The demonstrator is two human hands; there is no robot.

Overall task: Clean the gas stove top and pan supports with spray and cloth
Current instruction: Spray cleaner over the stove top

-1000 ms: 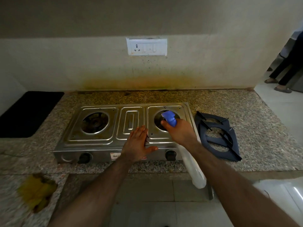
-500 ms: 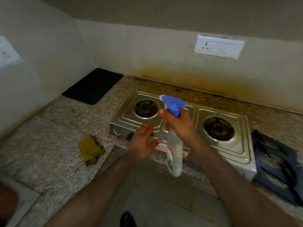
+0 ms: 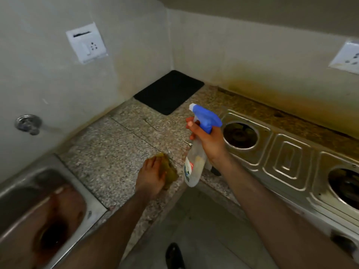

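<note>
My right hand [image 3: 208,141] grips the neck of the spray bottle [image 3: 194,164], fingers curled around it under the blue trigger head [image 3: 206,116]. The bottle is in the air, tilted, with its nozzle pointing up and to the left and its clear body hanging down over the front edge of the counter [image 3: 120,148]. There is a label [image 3: 188,168] on the body with white, red and blue colours, but the writing on it is too blurred for me to read.

My left hand [image 3: 152,176] lies on the yellow cloth [image 3: 171,171], which is on the granite counter near the front edge, just left of the bottle. The fingers are bent over the cloth and seem to take hold of it, but I cannot say for sure that they are closed around it.

The gas stove [image 3: 291,162] stands on the counter at the right. Its two burner holes are open, without pan supports on them.

A black mat [image 3: 169,91] lies in the corner of the counter. A steel sink [image 3: 38,206] is at the lower left, with a tap [image 3: 28,124] on the wall above it. One switch plate [image 3: 86,42] is on the left wall and another switch plate [image 3: 346,57] is on the right wall; no writing is readable on them.
</note>
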